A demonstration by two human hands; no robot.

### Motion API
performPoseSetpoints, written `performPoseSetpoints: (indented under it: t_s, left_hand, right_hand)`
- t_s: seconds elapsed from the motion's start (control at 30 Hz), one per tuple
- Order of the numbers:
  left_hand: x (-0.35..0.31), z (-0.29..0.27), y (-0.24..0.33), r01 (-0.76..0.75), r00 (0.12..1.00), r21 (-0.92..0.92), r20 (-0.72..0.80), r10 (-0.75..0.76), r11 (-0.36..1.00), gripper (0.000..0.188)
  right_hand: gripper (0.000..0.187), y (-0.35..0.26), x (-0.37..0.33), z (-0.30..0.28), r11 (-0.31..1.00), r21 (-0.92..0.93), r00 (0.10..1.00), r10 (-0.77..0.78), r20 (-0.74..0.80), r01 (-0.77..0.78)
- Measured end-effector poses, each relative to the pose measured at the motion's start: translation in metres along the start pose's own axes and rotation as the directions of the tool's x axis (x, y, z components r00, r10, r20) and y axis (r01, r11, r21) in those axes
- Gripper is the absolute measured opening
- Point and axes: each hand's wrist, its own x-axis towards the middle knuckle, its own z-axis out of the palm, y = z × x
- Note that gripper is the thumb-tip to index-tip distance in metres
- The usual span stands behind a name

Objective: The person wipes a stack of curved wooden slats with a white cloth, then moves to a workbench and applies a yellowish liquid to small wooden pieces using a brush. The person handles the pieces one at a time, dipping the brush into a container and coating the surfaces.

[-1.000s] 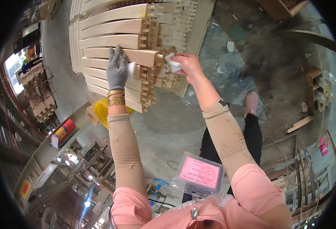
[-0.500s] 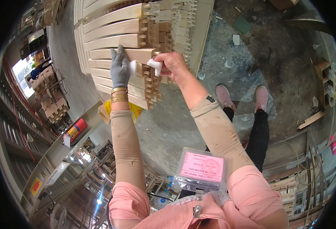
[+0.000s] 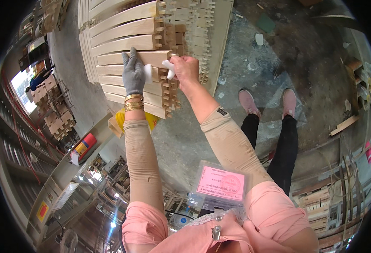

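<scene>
Through the head view, I saw the gloved left hand [image 3: 133,72] lying across a pale wooden slat [image 3: 155,57], fingers extended; a white pad [image 3: 149,73] sat against its thumb side, though I couldn't tell whether it was gripped. The bare right hand [image 3: 187,68] pinched a folded white piece [image 3: 168,70] near the slat's doweled end. More slats [image 3: 124,30] lay stacked around. Below the left wrist I saw something yellow [image 3: 151,120]; pink shoes [image 3: 247,101] stood on the stained floor [image 3: 206,126].
</scene>
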Motion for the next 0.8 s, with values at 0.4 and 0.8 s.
performPoseSetpoints:
  t_s: [0.4,0.8]
  left_hand:
    - [-0.002,-0.002,0.001,0.029,1.0,-0.007,0.012,-0.029,1.0,0.04]
    - [0.002,0.001,-0.002,-0.024,1.0,0.024,0.015,0.024,0.999,0.038]
  right_hand:
    - [0.019,0.021,-0.002,-0.002,0.906,-0.166,0.913,-0.404,-0.062,0.39]
    - [0.01,0.032,-0.028,-0.057,0.617,-0.478,0.737,-0.667,0.103,0.625]
